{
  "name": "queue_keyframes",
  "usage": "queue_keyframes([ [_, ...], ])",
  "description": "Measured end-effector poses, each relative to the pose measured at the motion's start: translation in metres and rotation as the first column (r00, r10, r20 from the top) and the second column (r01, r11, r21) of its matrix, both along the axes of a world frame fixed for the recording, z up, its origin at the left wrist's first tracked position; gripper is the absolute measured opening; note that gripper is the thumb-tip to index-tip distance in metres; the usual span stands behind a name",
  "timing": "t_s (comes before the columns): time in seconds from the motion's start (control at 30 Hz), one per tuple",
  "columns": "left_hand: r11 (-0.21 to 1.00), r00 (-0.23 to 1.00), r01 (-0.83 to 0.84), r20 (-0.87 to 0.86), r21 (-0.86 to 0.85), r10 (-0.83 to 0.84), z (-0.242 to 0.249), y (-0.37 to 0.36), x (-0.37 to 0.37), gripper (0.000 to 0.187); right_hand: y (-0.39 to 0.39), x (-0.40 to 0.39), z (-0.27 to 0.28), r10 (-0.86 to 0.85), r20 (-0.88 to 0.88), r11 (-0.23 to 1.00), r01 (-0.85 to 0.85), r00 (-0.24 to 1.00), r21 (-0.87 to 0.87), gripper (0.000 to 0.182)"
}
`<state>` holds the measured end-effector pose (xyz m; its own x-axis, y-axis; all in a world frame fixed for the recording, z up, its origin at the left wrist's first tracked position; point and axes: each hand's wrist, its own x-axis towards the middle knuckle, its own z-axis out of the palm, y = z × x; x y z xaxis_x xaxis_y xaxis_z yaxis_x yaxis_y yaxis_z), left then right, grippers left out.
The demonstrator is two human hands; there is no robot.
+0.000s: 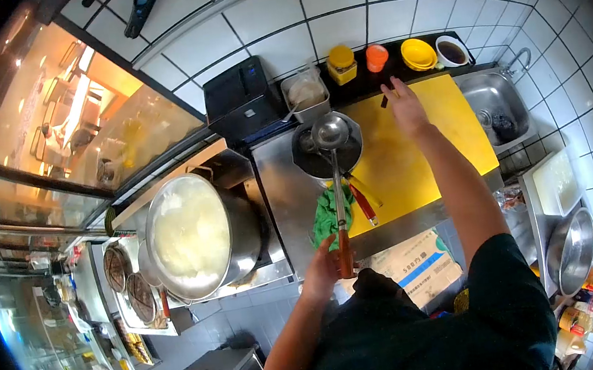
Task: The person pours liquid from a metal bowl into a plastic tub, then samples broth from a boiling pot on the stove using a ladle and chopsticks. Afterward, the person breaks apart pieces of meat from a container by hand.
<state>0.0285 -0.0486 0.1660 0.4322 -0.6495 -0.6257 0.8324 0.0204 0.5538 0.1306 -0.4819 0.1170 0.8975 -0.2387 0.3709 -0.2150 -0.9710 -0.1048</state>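
My left hand [319, 276] is at the counter's front edge, right beside the wooden handle of a long ladle [344, 242]; its fingers are mostly hidden behind that handle. The ladle's round steel bowl lies over a dark pot [302, 156]. Under the handle is a crumpled green cloth [325, 214]. A red-handled tool [363, 203] and a yellow-handled one [365, 189] rest over the cutting board's left side. My right hand [406, 105] reaches across the yellow cutting board [445, 139], its fingers stretched out. A small dark piece [384, 102] shows at its fingertips.
A large steaming pot [243, 227] stands left. Along the wall are a black box [239, 100], a yellow-lidded jar [342, 64], an orange cup [376, 57], yellow bowls [418, 53] and a bowl of dark liquid [451, 52]. A steel sink [510, 98] is right.
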Motion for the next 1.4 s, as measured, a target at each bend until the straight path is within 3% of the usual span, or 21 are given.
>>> queue_keyframes([
  [0.03, 1.000, 1.000, 0.000, 0.003, 0.000, 0.000, -0.001, 0.002, 0.000, 0.070, 0.003, -0.007, 0.004, -0.015, 0.000, 0.998, 0.015, 1.000, -0.057, 0.062],
  [0.17, 1.000, 0.996, 0.017, 0.091, 0.001, -0.017, -0.004, 0.003, -0.002, 0.085, 0.026, -0.046, 0.019, 0.000, 0.144, 0.989, -0.021, 0.990, 0.148, 0.069],
  [0.27, 0.999, 0.992, 0.031, 0.126, 0.016, -0.032, -0.012, 0.010, -0.006, 0.092, 0.046, -0.082, 0.028, -0.118, 0.046, 0.924, 0.092, 0.992, 0.371, 0.065],
  [0.47, 0.999, 0.999, -0.004, 0.044, 0.048, 0.002, -0.029, 0.076, -0.033, 0.082, 0.052, -0.180, -0.035, -0.123, 0.112, 0.964, 0.092, 0.986, 0.250, 0.062],
  [0.5, 0.997, 0.999, -0.021, 0.035, 0.077, 0.018, -0.027, 0.092, -0.039, 0.079, 0.058, -0.199, -0.051, -0.178, 0.065, 0.933, 0.148, 0.982, 0.327, 0.064],
  [0.57, 0.976, 0.993, -0.114, 0.036, 0.187, 0.109, -0.025, 0.125, -0.053, 0.072, 0.072, -0.232, -0.072, -0.249, 0.001, 0.925, 0.238, 0.968, 0.297, 0.069],
  [0.63, 0.913, 0.972, -0.228, 0.138, 0.339, 0.191, -0.028, 0.162, -0.069, 0.060, 0.095, -0.273, -0.089, -0.174, -0.039, 0.948, 0.178, 0.984, 0.265, 0.077],
  [0.73, 0.703, 0.907, -0.406, 0.351, 0.583, 0.233, -0.004, 0.223, -0.076, 0.044, 0.128, -0.330, -0.097, -0.211, -0.225, 0.883, 0.284, 0.951, 0.375, 0.085],
  [0.77, 0.637, 0.823, -0.549, 0.486, 0.541, 0.296, -0.007, 0.250, -0.075, 0.031, 0.132, -0.350, -0.110, -0.237, -0.272, 0.872, 0.328, 0.932, 0.363, 0.087],
  [0.87, 0.397, 0.588, -0.803, 0.698, 0.444, 0.408, -0.003, 0.329, -0.053, 0.023, 0.152, -0.392, -0.129, -0.388, -0.415, 0.822, 0.512, 0.823, 0.248, 0.086],
  [0.9, 0.337, 0.526, -0.844, 0.764, 0.417, 0.373, -0.006, 0.359, -0.040, 0.023, 0.161, -0.402, -0.134, -0.453, -0.449, 0.792, 0.579, 0.770, 0.194, 0.086],
  [0.97, 0.203, 0.510, -0.853, 0.852, 0.481, 0.121, -0.020, 0.427, -0.008, 0.027, 0.168, -0.435, -0.156, -0.478, -0.476, 0.762, 0.618, 0.738, 0.192, 0.083],
  [1.0, 0.076, 0.515, -0.849, 0.851, 0.523, -0.097, -0.041, 0.465, 0.012, 0.030, 0.176, -0.447, -0.162, -0.492, -0.491, 0.745, 0.640, 0.719, 0.190, 0.082],
  [1.03, 0.018, 0.465, -0.875, 0.849, 0.484, -0.252, -0.050, 0.492, 0.034, 0.034, 0.191, -0.452, -0.159, -0.523, -0.530, 0.663, 0.710, 0.668, 0.239, 0.080],
  [1.07, 0.017, 0.577, -0.796, 0.767, 0.605, -0.282, -0.043, 0.511, 0.054, 0.042, 0.203, -0.460, -0.156, -0.546, -0.571, 0.570, 0.771, 0.613, 0.283, 0.078],
  [1.1, -0.005, 0.590, -0.781, 0.736, 0.624, -0.332, -0.050, 0.532, 0.074, 0.044, 0.218, -0.467, -0.151, -0.562, -0.611, 0.467, 0.824, 0.557, 0.322, 0.076],
  [1.13, -0.026, 0.601, -0.766, 0.701, 0.642, -0.383, -0.063, 0.552, 0.096, 0.046, 0.237, -0.478, -0.146, -0.565, -0.599, 0.513, 0.810, 0.568, 0.285, 0.063],
  [1.23, -0.102, 0.675, -0.673, 0.552, 0.733, -0.490, -0.083, 0.590, 0.150, 0.051, 0.274, -0.543, -0.186, -0.466, -0.784, 0.829, 0.513, 0.410, -0.225, 0.055],
  [1.27, -0.101, 0.701, -0.633, 0.512, 0.768, -0.497, -0.091, 0.601, 0.168, 0.051, 0.289, -0.568, -0.203, -0.557, -0.532, 0.628, 0.742, 0.638, 0.233, 0.070],
  [1.37, 0.030, 0.708, -0.550, 0.484, 0.835, -0.514, -0.096, 0.616, 0.198, 0.045, 0.377, -0.589, -0.161, -0.498, -0.650, 0.668, 0.732, 0.574, 0.135, 0.071],
  [1.4, 0.087, 0.696, -0.536, 0.498, 0.840, -0.517, -0.109, 0.627, 0.205, 0.042, 0.398, -0.590, -0.149, -0.379, -0.804, 0.806, 0.590, 0.459, -0.043, 0.072],
])
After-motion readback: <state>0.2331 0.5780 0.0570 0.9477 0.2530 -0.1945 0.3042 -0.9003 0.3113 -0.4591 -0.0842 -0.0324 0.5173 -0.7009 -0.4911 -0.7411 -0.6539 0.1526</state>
